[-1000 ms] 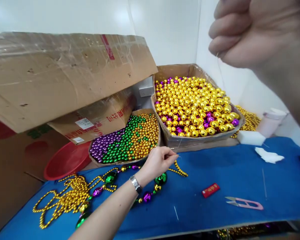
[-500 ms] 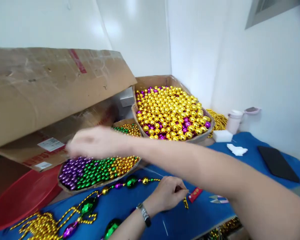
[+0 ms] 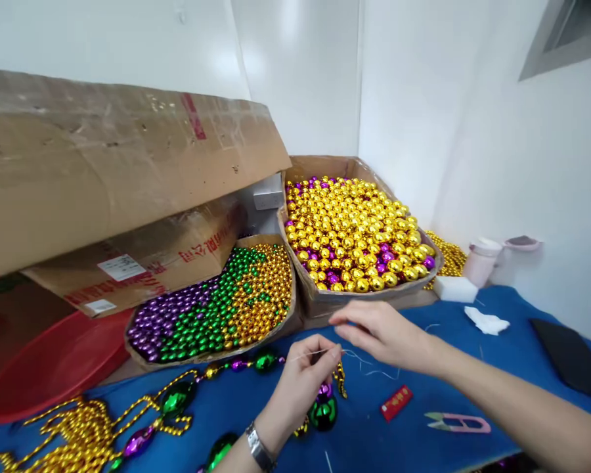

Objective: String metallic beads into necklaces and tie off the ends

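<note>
Left hand (image 3: pixel 303 373) pinching pale thread (image 3: pixel 380 372), right hand (image 3: pixel 381 332) just beside, its grip unclear from here

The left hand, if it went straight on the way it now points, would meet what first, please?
The left hand would probably meet the right hand first, though the depth between them is hard to judge.

White thread (image 3: pixel 381 372), blue bench (image 3: pixel 364 433); beads (image 3: pixel 207 322) banded purple, green and gold; red basin (image 3: pixel 69 361) at eight o'clock, black slab (image 3: pixel 569 358) at four.

red 限公司 on the lower cardboard flap (image 3: pixel 165 255); red packet (image 3: pixel 396 403) lettering illegible
</note>
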Demonstrator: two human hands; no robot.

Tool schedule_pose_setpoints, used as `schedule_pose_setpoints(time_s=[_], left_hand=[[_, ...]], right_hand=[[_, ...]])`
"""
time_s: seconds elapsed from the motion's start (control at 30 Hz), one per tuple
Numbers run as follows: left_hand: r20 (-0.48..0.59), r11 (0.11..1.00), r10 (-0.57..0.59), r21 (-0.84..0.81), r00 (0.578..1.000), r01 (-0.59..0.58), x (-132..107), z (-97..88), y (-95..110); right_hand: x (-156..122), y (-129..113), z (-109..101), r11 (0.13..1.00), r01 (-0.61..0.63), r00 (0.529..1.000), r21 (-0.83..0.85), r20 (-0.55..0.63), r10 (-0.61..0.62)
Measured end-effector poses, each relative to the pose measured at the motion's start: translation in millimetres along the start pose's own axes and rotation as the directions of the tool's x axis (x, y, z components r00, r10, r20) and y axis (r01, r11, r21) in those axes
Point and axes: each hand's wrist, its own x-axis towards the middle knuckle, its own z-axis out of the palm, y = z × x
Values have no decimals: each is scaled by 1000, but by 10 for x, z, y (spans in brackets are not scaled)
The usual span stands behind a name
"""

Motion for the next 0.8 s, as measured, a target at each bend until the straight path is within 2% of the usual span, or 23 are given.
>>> schedule_pose_setpoints(time_s=[0.13, 0.3, 0.4, 0.47, 0.53, 0.6, 0.67, 0.7, 0.8], left_hand=[[-49, 999, -16, -33, 999, 14, -53, -49, -3], [-46, 989, -87, -127, 995, 81, -92, -97, 6], [-81, 984, -79, -168, 994, 65, -119, -123, 25], [-106, 996, -44, -80, 993, 35, -144, -140, 33], [-110, 995, 43, 89, 993, -33, -172, -157, 41], [-80, 954, 160, 269, 984, -133, -195, -177, 57], [-19, 890, 256, 395, 966, -229, -213, -198, 90], [20, 855, 296, 441, 955, -274, -220, -209, 113], [162, 704, 421, 562, 893, -434, -230, -240, 181]], right_hand=[[-284, -26, 265, 988, -91, 996, 126, 9, 91], [-336, -161, 374, 975, -122, 992, 187, -8, 126], [-394, -237, 447, 968, -112, 994, 225, 14, 111], [-434, -250, 488, 964, -105, 994, 244, 34, 99], [-440, -228, 502, 937, -132, 991, 323, 21, 133], [-401, -180, 507, 822, -213, 968, 528, -2, 252], [-332, -123, 539, 635, -277, 935, 721, 48, 353], [-294, -95, 572, 554, -297, 928, 778, 97, 361], [-208, -37, 719, 432, -346, 931, 833, 246, 271]])
